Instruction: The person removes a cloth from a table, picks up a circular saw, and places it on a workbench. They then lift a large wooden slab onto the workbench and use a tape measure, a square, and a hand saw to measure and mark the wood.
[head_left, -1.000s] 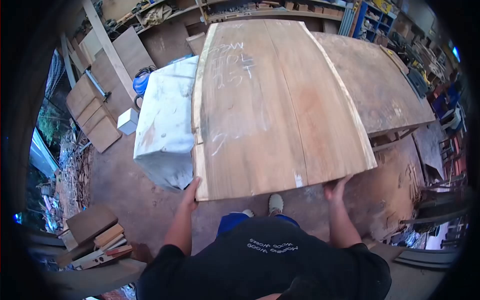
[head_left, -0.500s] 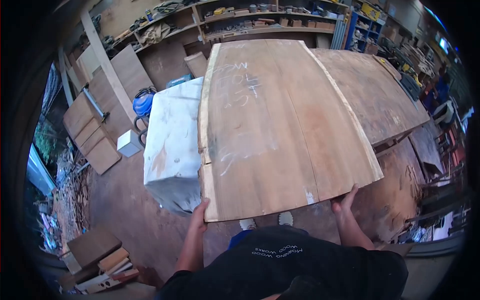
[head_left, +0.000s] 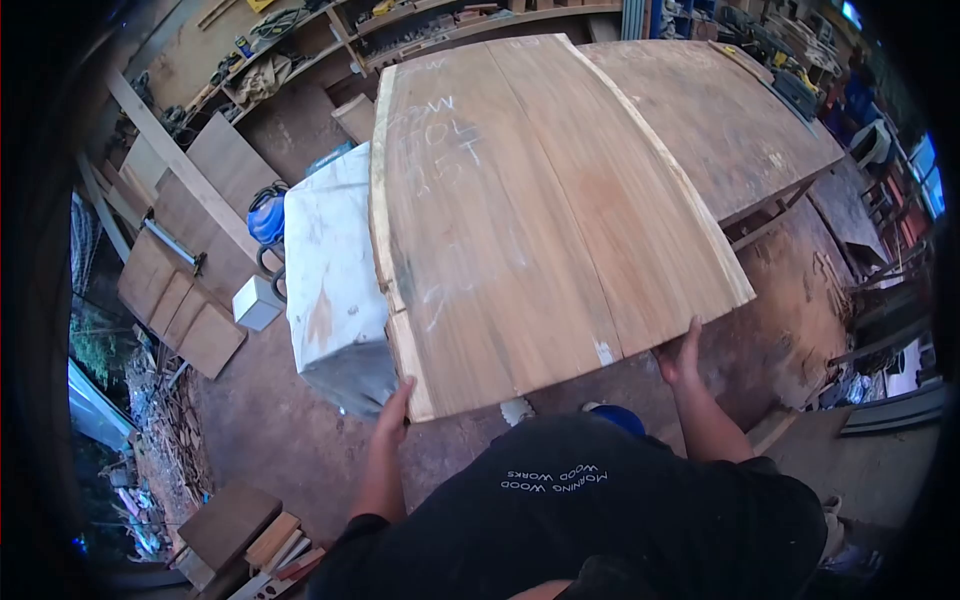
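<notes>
A wide wooden slab (head_left: pixel 520 230) with pale live edges and chalk writing stretches away from me. My left hand (head_left: pixel 397 405) grips its near left corner, the thumb on the edge and the other fingers hidden beneath. Toward the near right corner, my right hand (head_left: pixel 682 358) is closed on the near edge, thumb up and fingers under the wood. A dark crack runs lengthwise through the slab. Its far part overlaps a large brown worktable (head_left: pixel 710 130), though the contact between them is hidden.
Left of the slab stands a block-shaped thing under a white cover (head_left: pixel 330 260). A blue machine (head_left: pixel 267 217) and a white box (head_left: pixel 257 303) are beyond it. Wood offcuts (head_left: pixel 255 540) lie on the floor at lower left. Cluttered shelves (head_left: pixel 430 40) line the back wall.
The slab's near end has shifted slightly left relative to the covered block, with both hands still on it. My view has tilted down and turned, and my feet have moved.
</notes>
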